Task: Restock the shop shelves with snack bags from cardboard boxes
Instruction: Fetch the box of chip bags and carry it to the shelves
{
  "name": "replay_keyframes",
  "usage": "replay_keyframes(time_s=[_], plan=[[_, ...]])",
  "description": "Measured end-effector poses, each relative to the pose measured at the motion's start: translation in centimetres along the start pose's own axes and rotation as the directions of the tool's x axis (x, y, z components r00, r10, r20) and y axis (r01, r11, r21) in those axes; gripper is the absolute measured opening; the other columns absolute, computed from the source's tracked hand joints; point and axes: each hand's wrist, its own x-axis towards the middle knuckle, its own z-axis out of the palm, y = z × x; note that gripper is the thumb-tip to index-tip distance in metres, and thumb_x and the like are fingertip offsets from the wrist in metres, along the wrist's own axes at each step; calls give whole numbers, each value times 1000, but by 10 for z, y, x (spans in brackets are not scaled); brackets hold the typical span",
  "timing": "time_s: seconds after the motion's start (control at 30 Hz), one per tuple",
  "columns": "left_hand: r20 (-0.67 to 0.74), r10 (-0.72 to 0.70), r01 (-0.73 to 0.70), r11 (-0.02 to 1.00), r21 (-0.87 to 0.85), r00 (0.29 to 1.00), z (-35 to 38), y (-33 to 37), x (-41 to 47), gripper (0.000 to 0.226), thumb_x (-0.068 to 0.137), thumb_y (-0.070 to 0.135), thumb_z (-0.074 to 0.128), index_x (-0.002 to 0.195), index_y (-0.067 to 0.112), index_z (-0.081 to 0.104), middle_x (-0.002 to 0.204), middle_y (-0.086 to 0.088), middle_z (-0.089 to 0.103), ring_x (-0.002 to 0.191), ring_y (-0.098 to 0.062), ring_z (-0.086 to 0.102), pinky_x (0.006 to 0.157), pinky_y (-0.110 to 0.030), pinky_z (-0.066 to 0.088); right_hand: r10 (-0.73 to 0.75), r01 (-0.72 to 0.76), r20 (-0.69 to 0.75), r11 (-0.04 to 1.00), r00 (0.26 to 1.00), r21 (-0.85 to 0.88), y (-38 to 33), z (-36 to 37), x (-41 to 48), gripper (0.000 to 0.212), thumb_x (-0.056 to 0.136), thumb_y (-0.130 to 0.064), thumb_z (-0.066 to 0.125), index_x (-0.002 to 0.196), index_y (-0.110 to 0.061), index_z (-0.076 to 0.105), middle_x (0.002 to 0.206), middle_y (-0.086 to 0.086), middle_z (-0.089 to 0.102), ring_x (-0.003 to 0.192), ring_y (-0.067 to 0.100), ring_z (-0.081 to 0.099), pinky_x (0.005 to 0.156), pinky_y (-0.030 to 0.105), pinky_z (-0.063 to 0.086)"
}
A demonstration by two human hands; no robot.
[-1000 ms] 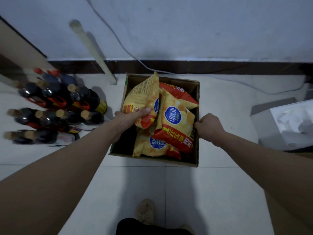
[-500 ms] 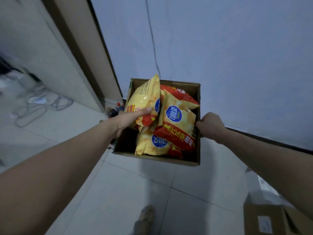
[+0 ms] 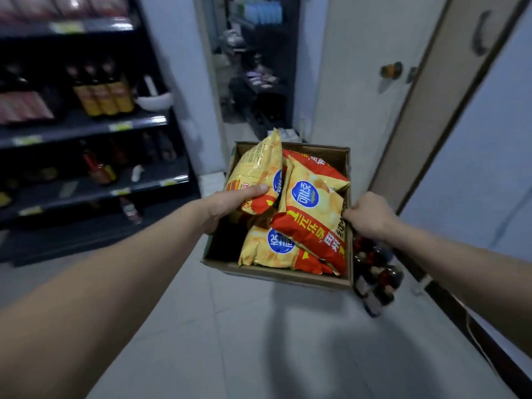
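Note:
I carry an open cardboard box in the air between both hands. It holds several yellow and red snack bags. My left hand grips the box's left wall, and its thumb presses an upright snack bag against that wall. My right hand grips the box's right wall with curled fingers. Dark shop shelves stand at the left.
The shelves hold dark bottles, a white bowl and red packs. A group of dark bottles stands on the tiled floor under the box's right side. An open doorway lies ahead, a door to its right.
The box has been lifted off the floor and turned with me away from the wall toward the shelves and doorway. Both hands keep the same hold.

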Motion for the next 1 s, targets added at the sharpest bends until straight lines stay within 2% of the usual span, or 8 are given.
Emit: replay_keyframes(time_s=[0.07,0.17,0.33,0.43,0.5,0.63,0.83,1.0], plan=[[-131,-19,7,995,-95,991,-72,-29,-34,110,29,68,84,124,18,56,112,-9,71,101,-29,69,99,-45,48,-101,98,95,995,990,31,-69,40,5,30,88,-11,54,61,-1,57,60,10,64,55,21,65,52,25,55],[-317,-93,28,979,-203,944,-176,-85,-88,118,27,73,82,127,19,52,118,-8,67,107,-29,66,101,-45,45,-251,247,221,968,942,47,-179,112,-7,24,87,-8,54,69,5,61,75,22,72,69,32,72,70,48,60],[-534,-240,18,922,-387,810,-325,-190,-196,116,26,72,82,125,20,53,119,-6,67,108,-28,64,101,-43,45,-471,508,398,861,787,15,-348,244,-71,24,89,-9,53,66,-1,56,65,11,67,61,24,68,55,32,57],[-583,-308,-10,879,-477,752,-378,-238,-268,99,36,69,76,118,18,53,115,-8,68,105,-27,65,99,-39,46,-566,637,493,770,660,30,-429,317,-122,35,90,-10,52,55,-6,50,43,-2,57,40,7,54,36,16,36],[-622,-363,-39,844,-535,694,-407,-273,-307,108,30,70,77,122,19,51,117,-9,66,107,-27,64,103,-42,44,-594,692,557,721,581,48,-473,361,-155,34,91,-13,53,58,-7,51,49,-1,56,42,6,53,35,16,33],[-674,-498,-113,754,-647,545,-455,-346,-362,126,19,73,81,128,20,48,121,-7,64,108,-27,63,103,-43,43,-617,769,669,631,414,105,-546,441,-213,28,92,-16,54,66,-6,55,60,2,61,53,10,60,45,21,43],[-675,-605,-243,641,-728,423,-515,-427,-404,128,21,75,79,132,21,47,128,-6,60,117,-26,57,109,-43,37,-607,862,769,483,200,157,-636,551,-275,25,91,-15,55,70,-1,56,64,7,65,58,17,65,54,27,54],[-668,-661,-327,583,-744,340,-579,-468,-418,96,62,66,71,139,19,39,139,-2,48,128,-24,46,105,-36,30,-577,887,814,409,67,216,-714,636,-309,25,93,-14,54,70,-2,52,66,8,64,59,17,64,49,25,49]])
